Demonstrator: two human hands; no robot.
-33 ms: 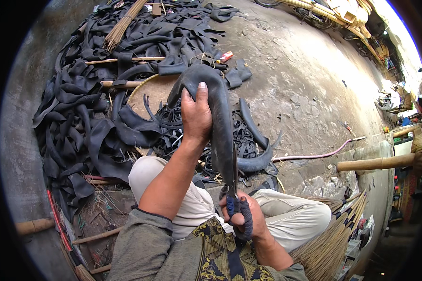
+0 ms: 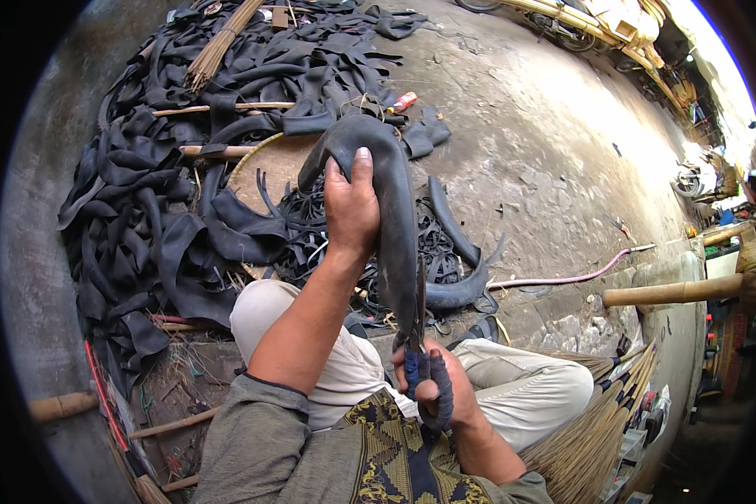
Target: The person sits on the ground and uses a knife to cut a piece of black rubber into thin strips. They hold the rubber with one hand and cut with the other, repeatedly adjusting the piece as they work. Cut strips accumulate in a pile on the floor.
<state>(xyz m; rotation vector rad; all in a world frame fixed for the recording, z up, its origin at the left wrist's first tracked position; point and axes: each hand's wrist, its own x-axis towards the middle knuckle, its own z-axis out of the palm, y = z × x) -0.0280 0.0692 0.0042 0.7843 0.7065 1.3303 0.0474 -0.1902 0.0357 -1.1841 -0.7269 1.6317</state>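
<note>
My left hand (image 2: 353, 206) is raised and grips a black rubber inner tube (image 2: 390, 181) that arches over it and hangs down toward my lap. Lower down, close to my body, my right hand (image 2: 436, 391) is closed on the dark wrapped handles of large shears (image 2: 417, 323). Their blades point up along the tube's lower end, touching the rubber. I sit with my knees in pale trousers on either side.
A big heap of black rubber strips and tube pieces (image 2: 143, 210) covers the ground at left and ahead, around a round woven tray (image 2: 264, 172). Bundled sticks (image 2: 218, 42) lie at the top. A pink hose (image 2: 562, 279), a wooden handle (image 2: 672, 292) and broom bristles (image 2: 596, 437) are at right.
</note>
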